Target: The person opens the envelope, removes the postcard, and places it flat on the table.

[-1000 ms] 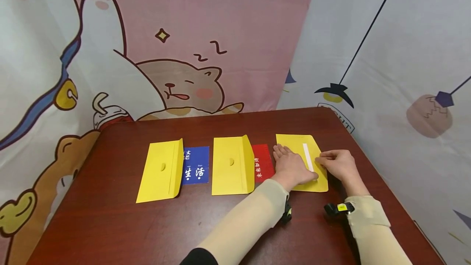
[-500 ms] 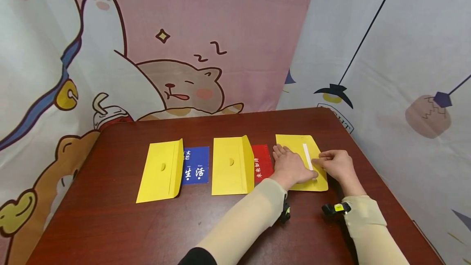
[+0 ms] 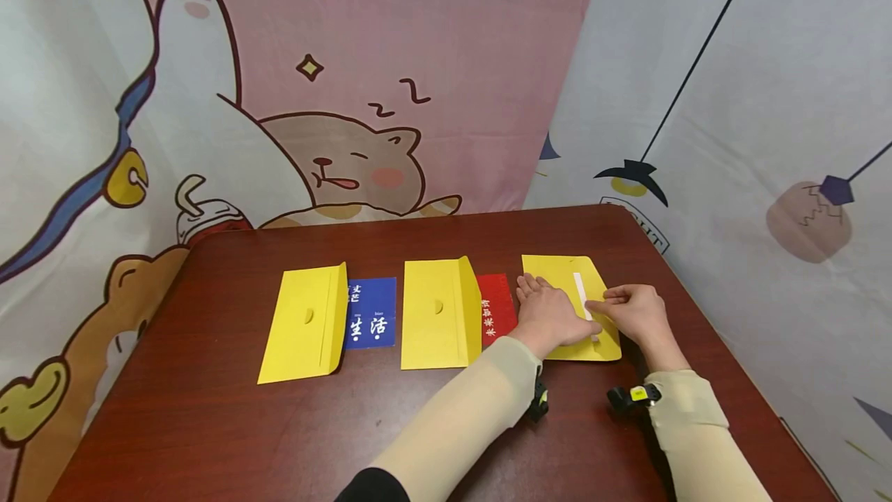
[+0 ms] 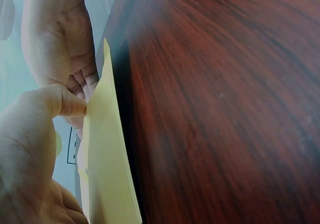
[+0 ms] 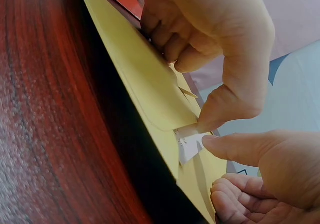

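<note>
My left hand [image 3: 547, 316] rests on the rightmost yellow envelope [image 3: 557, 266], fingers spread toward its far left part. Its thumb reaches toward a white card [image 3: 579, 285], which shows as a narrow strip at the envelope's mouth. From the right comes my right hand [image 3: 639, 314], over the flap. In the right wrist view the right thumb [image 5: 235, 146] touches the card's exposed edge, while the other fingers [image 5: 240, 196] curl loosely near the flap. The left thumb [image 5: 227, 108] presses right beside the card. Most of the card is hidden inside the envelope.
Another yellow envelope [image 3: 300, 324] lies at the left, beside a blue card [image 3: 372, 312] with white characters. The middle envelope [image 3: 432, 312] lies beside a red card [image 3: 495, 304], near my left forearm [image 3: 460, 417]. Behind the brown table [image 3: 209, 424] hangs a printed cloth [image 3: 474, 60].
My right hand has slid left from the flap's outer edge to the white card. The card's visible strip is slightly narrower. My left hand has stayed almost still.
</note>
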{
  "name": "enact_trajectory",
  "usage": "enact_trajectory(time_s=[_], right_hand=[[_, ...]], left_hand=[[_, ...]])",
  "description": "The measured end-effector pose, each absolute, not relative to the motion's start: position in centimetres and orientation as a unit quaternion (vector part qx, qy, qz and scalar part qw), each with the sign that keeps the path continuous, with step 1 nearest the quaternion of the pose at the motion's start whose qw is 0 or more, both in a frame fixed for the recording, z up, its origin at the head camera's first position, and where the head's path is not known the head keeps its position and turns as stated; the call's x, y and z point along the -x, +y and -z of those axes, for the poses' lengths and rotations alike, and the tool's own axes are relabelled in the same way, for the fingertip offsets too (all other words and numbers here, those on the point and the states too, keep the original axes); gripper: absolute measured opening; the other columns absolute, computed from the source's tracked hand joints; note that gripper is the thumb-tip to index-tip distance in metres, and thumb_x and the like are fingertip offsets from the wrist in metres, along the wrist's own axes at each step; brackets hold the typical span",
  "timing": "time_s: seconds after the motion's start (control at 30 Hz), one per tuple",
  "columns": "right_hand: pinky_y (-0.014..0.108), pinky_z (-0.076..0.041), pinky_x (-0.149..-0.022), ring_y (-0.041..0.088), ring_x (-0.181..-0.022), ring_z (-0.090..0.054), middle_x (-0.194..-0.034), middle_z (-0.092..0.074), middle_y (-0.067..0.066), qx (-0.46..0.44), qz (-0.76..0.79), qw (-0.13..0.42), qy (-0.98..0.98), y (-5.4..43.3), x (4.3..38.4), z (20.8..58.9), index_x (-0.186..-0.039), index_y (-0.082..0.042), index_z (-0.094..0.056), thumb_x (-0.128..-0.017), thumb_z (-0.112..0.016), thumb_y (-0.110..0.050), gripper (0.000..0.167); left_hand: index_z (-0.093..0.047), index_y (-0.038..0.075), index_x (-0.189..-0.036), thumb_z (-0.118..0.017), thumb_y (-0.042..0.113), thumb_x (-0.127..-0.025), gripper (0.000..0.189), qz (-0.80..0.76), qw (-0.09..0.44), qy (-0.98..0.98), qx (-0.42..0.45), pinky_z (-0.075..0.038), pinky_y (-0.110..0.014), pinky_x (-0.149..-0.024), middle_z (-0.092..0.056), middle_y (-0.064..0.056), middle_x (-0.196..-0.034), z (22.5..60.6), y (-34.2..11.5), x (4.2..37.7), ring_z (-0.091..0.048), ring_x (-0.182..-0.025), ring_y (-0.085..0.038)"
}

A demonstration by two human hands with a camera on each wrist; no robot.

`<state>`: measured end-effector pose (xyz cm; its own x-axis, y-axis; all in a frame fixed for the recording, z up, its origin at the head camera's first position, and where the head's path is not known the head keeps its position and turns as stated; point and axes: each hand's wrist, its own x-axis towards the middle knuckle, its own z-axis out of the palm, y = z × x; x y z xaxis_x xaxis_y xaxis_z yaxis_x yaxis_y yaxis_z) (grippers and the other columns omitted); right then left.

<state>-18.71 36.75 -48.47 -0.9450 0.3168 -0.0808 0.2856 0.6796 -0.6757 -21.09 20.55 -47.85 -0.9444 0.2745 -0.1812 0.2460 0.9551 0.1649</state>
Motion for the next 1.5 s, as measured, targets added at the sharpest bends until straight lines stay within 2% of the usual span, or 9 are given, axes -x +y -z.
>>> enact_trajectory(time_s=[0.33, 0.63, 0.8, 0.9, 1.0, 1.33, 1.5], right_hand=[[0.029, -0.055, -0.063, 0.029, -0.084, -0.066, -0.101, -0.073, 0.024, 0.170, -0.361, 0.024, -0.917, 36.6, 18.8, 48.7, -0.118, 0.013, -0.068, -0.087, -0.089, -0.037, 0.062], [0.028, -0.053, -0.063, 0.029, -0.084, -0.067, -0.095, -0.074, 0.021, 0.159, -0.348, 0.043, -0.923, 36.5, 18.9, 49.0, -0.111, 0.012, -0.070, -0.083, -0.093, -0.033, 0.058], [0.038, -0.057, -0.071, 0.035, -0.090, -0.066, -0.095, -0.074, 0.021, 0.154, -0.330, 0.049, -0.930, 36.3, 19.0, 49.0, -0.109, 0.011, -0.070, -0.082, -0.094, -0.030, 0.055], [0.048, -0.058, -0.079, 0.040, -0.096, -0.066, -0.100, -0.074, 0.024, 0.150, -0.324, 0.044, -0.933, 36.0, 18.9, 48.9, -0.112, 0.012, -0.070, -0.082, -0.094, -0.028, 0.056], [0.053, -0.058, -0.083, 0.043, -0.100, -0.065, -0.104, -0.073, 0.027, 0.151, -0.325, 0.034, -0.933, 35.9, 18.8, 48.8, -0.114, 0.013, -0.069, -0.082, -0.094, -0.027, 0.058], [0.051, -0.058, -0.082, 0.040, -0.098, -0.063, -0.106, -0.070, 0.026, 0.161, -0.327, 0.012, -0.931, 36.2, 18.8, 48.2, -0.117, 0.014, -0.066, -0.084, -0.093, -0.029, 0.061], [0.048, -0.061, -0.076, 0.039, -0.092, -0.065, -0.103, -0.070, 0.027, 0.161, -0.318, 0.010, -0.934, 36.9, 18.7, 48.0, -0.118, 0.016, -0.066, -0.084, -0.093, -0.028, 0.062]], left_hand=[[-0.046, 0.013, -0.161, -0.052, 0.090, -0.082, 0.111, -0.083, 0.094, 0.983, -0.134, -0.024, -0.045, -0.126, -0.036, -0.013, -0.168, 47.6, 20.2, 21.0, -0.027, -0.156, -0.038], [-0.047, 0.010, -0.160, -0.049, 0.089, -0.085, 0.109, -0.088, 0.085, 0.982, -0.142, -0.025, -0.046, -0.126, -0.036, -0.015, -0.168, 47.8, 20.2, 21.0, -0.028, -0.156, -0.040], [-0.045, 0.010, -0.161, -0.049, 0.089, -0.085, 0.110, -0.085, 0.085, 0.983, -0.141, -0.025, -0.045, -0.126, -0.035, -0.015, -0.168, 47.9, 20.2, 21.0, -0.027, -0.156, -0.039], [-0.043, 0.010, -0.162, -0.049, 0.090, -0.084, 0.112, -0.084, 0.087, 0.983, -0.139, -0.024, -0.044, -0.126, -0.034, -0.015, -0.169, 47.9, 20.2, 21.0, -0.026, -0.157, -0.039], [-0.042, 0.010, -0.162, -0.049, 0.090, -0.084, 0.112, -0.083, 0.090, 0.983, -0.139, -0.024, -0.045, -0.126, -0.033, -0.015, -0.169, 47.9, 20.2, 21.0, -0.025, -0.157, -0.038], [-0.044, 0.010, -0.162, -0.050, 0.091, -0.083, 0.113, -0.085, 0.088, 0.982, -0.141, -0.024, -0.045, -0.126, -0.034, -0.016, -0.168, 48.0, 20.2, 20.9, -0.026, -0.157, -0.039], [-0.044, 0.009, -0.162, -0.052, 0.088, -0.084, 0.111, -0.086, 0.090, 0.982, -0.142, -0.024, -0.046, -0.126, -0.034, -0.015, -0.169, 47.9, 20.2, 20.8, -0.026, -0.157, -0.039]])
